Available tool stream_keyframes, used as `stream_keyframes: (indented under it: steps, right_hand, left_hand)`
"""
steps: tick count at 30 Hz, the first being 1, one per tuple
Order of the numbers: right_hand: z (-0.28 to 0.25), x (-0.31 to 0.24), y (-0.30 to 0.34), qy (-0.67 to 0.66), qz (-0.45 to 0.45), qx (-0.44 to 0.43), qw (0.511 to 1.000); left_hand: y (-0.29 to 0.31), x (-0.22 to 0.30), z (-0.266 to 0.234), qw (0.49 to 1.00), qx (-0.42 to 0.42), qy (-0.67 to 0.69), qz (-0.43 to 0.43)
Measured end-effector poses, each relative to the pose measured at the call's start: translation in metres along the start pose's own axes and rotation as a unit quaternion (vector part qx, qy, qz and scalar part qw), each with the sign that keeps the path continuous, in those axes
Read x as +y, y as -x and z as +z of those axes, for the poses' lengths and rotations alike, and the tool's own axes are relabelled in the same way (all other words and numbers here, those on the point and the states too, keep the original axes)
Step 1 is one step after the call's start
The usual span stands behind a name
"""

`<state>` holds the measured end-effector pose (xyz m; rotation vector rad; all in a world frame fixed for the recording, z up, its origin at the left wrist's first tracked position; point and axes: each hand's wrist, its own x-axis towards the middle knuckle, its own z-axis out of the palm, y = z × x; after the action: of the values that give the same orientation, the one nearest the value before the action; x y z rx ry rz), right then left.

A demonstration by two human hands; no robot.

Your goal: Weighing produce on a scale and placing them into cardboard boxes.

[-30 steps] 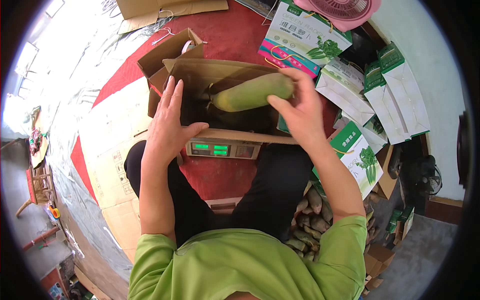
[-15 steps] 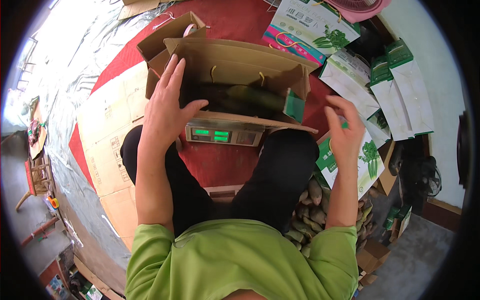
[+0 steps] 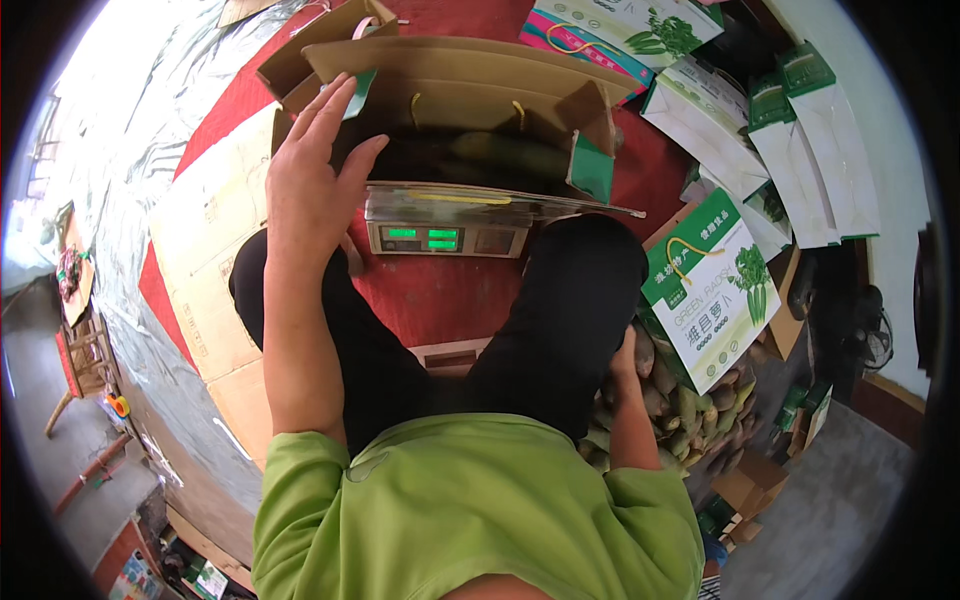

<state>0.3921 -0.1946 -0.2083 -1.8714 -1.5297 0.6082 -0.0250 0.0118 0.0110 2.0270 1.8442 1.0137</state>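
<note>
Cardboard box sits open on a digital scale just ahead of the person's knees, on a red floor covering. Long green vegetables lie inside it, dark in the box's shadow. The left hand is spread wide and flat, fingers straight, resting against the box's near left corner; it grips nothing. The right hand is down at the right side, mostly hidden behind the black-trousered leg, at the edge of a heap of green and brown vegetables; how far open it is cannot be told. Beside that heap stands a green-and-white printed carton, and more such cartons lie farther right.
</note>
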Motion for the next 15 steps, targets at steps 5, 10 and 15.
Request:
stream_keyframes:
  steps: [5, 10, 15]
  right_hand:
    - [0.035, 0.03, 0.039, -0.009, 0.28, -0.062, 0.958]
    - [0.041, 0.013, 0.031, 0.072, 0.239, -0.168, 0.954]
    - [0.042, 0.023, 0.058, 0.011, 0.279, -0.149, 0.949]
  left_hand:
    - [0.002, -0.023, 0.012, 0.999, 0.003, -0.007, 0.035]
    - [0.002, -0.038, 0.003, 0.992, -0.055, 0.106, -0.034]
    - [-0.002, -0.037, 0.017, 0.991, -0.061, 0.123, -0.003]
